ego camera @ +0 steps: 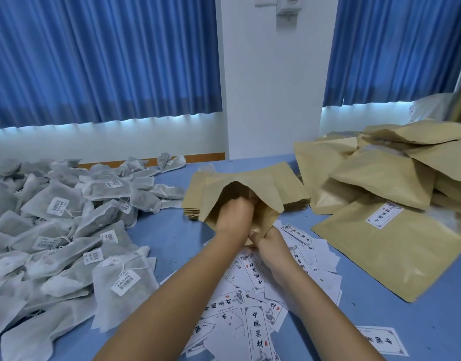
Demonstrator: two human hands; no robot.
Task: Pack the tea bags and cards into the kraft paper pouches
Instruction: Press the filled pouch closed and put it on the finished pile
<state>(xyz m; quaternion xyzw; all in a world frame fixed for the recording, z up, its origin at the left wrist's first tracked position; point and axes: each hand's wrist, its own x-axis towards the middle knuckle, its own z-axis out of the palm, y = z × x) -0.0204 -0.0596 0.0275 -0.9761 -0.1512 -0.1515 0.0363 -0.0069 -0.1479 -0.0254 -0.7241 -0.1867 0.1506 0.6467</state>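
I hold one kraft paper pouch (pixel 252 190) above the table's middle, its mouth turned toward me. My left hand (pixel 233 220) is pushed into the mouth, fingers hidden inside, so what it holds cannot be seen. My right hand (pixel 269 247) pinches the pouch's lower edge. Under the pouch lies a flat stack of empty pouches (pixel 292 186). Grey mesh tea bags (pixel 67 230) with barcode tags are heaped on the left. White printed cards (pixel 252 308) are scattered beneath my forearms.
Filled pouches (pixel 385 178) are piled at the right, and one labelled pouch (pixel 388 246) lies flat in front of them. A single card (pixel 380 340) sits near the front right on the blue table (pixel 166 230). Blue curtains and a white wall stand behind.
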